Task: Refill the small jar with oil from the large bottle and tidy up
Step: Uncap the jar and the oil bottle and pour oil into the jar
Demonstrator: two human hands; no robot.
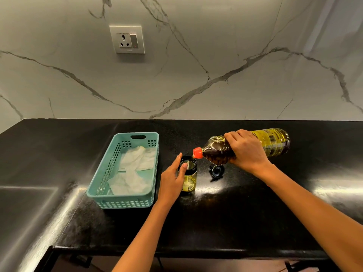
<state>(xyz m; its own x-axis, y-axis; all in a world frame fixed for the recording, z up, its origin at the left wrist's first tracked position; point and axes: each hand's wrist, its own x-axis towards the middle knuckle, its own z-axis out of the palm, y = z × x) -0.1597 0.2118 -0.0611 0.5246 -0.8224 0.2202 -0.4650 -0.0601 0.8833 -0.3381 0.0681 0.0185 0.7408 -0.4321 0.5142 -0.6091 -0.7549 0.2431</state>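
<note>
A person stands at a glossy black worktop (pixel 235 216), seen from above, with both bare arms reaching forward. The right hand (pixel 247 151) is wrapped around the middle of the large bottle (pixel 275 142), fingers curled over the top. The bottle is tipped almost flat, its base pointing away to the right of that hand and its orange-red neck (pixel 197 153) pointing left, just over the mouth of the small jar (pixel 191 179).

The small jar stands upright on the worktop, pressed into the left hand (pixel 171 181), which holds it with the thumb across the near side and the fingers reaching behind. It has a black collar and some pale yellow oil inside. Whether oil is flowing at this instant is too fine to tell.

A black stopper (pixel 217 170) lies on the worktop just below the right hand. Just to the left of the left hand sits a teal basket (pixel 121 205) holding crumpled white paper (pixel 133 173).

The bottle looks like thin plastic, fairly full and so probably heavy. Its wall may give under a squeeze and make the oil surge, so a firm grip around the waist seems wise. The jar looks like glass: light, breakable, easily tipped and slippery if oil runs down it, so it is best held low around the body.
</note>
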